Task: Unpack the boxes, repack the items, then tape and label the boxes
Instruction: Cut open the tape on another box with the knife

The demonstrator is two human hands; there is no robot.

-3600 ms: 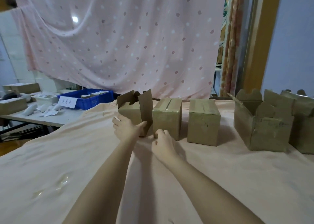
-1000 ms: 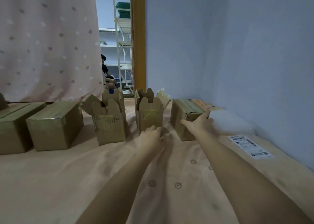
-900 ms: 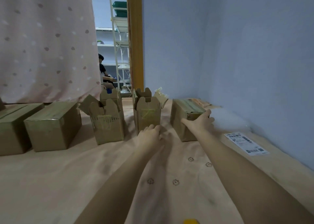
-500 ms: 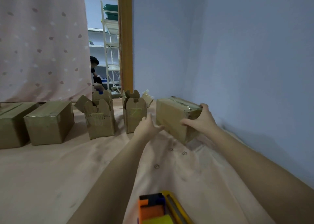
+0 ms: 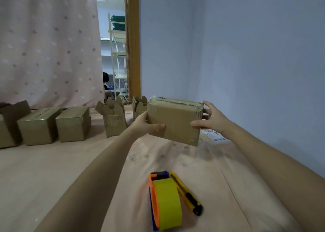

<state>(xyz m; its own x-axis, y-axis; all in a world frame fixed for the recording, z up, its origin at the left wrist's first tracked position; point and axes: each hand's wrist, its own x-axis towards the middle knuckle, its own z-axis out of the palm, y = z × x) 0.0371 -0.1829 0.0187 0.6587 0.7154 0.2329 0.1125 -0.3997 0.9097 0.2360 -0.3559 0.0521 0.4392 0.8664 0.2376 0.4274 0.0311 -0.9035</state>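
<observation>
The person holds a taped box clear of the cloth, gripped by its two ends. The left hand cups the near-left corner with its fingers closed on the front face; the right hand clamps the far end, thumb in front and fingers spread behind. Holding it by both ends keeps the sealed top seam up and in sight, most likely so the box can be brought close for cutting.

The knife and the tape dispenser lie side by side on the cloth, just under the arms, within easy reach for that step. A label sheet lies flat by the wall, near the right wrist.

Further back, two open boxes stand with flaps up; whether they are emptied cannot be told from here. Two shut boxes wait in a row to the left, so much of the unpacking looks undone.
</observation>
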